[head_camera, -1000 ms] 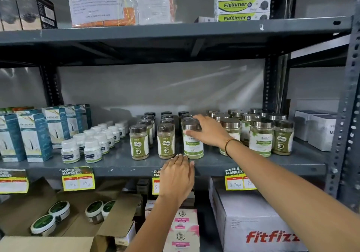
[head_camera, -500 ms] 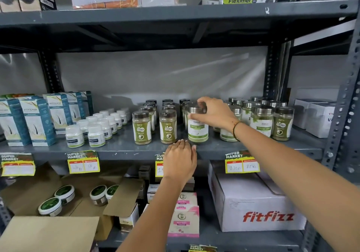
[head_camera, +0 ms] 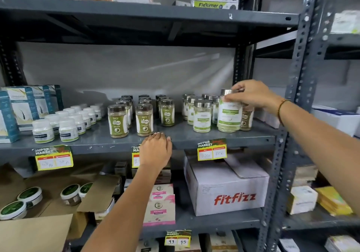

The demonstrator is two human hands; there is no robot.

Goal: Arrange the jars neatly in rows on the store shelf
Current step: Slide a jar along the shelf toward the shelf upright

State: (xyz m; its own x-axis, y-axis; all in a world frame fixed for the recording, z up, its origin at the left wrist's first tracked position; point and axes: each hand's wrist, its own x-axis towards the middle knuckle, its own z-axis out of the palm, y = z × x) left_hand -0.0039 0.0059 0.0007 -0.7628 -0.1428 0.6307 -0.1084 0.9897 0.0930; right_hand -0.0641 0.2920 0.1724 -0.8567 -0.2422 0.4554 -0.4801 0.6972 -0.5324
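The right hand (head_camera: pixel 251 96) is clamping its fingers around the lid end of a silver-lidded jar (head_camera: pixel 229 113) near the shelf's (head_camera: pixel 194 135) right front edge, while the left hand (head_camera: pixel 155 149), fingers together, is resting on the front edge; crowded neighbouring jars (head_camera: pixel 202 115) could be getting knocked over.

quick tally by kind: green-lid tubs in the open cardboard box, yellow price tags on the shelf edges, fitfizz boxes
green-lid tubs: 4
yellow price tags: 4
fitfizz box: 1
total: 9
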